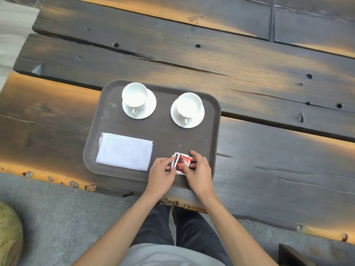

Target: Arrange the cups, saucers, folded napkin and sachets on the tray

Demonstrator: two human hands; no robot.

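On the tray (96, 120) (near corner) — both hands (161, 175) pinch the sachets (182, 162).

Two cups (134, 96), two saucers (150, 106), one napkin (124, 151), one tray (165, 131), several overlapping sachets (181, 162).

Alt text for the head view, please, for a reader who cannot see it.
Both hands, left hand and right hand, square up red sachets at the near right of a brown tray on a wooden table. A folded white napkin lies near left; two white cups on saucers sit behind.
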